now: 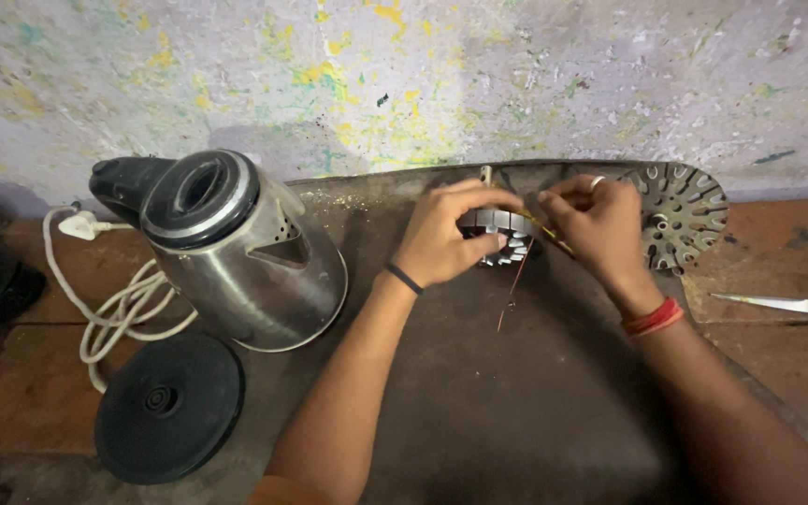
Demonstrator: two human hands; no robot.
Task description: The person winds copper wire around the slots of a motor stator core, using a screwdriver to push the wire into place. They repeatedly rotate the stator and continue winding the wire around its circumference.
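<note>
The left hand (441,238) curls over a round metal motor core (502,234), gripping it. At its three o'clock, the right hand (596,224) pinches thin copper wire (516,281), fingers bent.

repair workshop: dismantled kettle (240,248), scissors (783,305)

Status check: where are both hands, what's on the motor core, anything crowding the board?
Left hand steadies slotted motor core, grip closed. Right hand pinches thin wire at its rim. Vented metal cover close right; steel kettle left, apart.
</note>
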